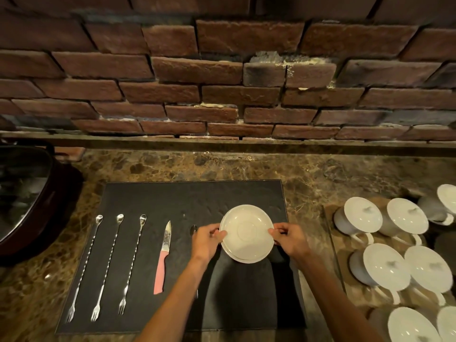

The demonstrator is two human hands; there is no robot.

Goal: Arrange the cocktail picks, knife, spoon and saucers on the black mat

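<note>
Both hands pinch a stack of white saucers [246, 233] at opposite rims: left hand [206, 240] grip clamped on the left edge, right hand [290, 239] on the right. The stack sits on the right half of the black mat [192, 196]; the mat's far strip is bare. Three cocktail picks [108, 265] and a pink-handled knife [163, 257] lie in a row at left. The spoon [193, 229] is mostly hidden behind the left wrist. Lidded white cups [385, 265] crowd the bench [222, 166] at right.
</note>
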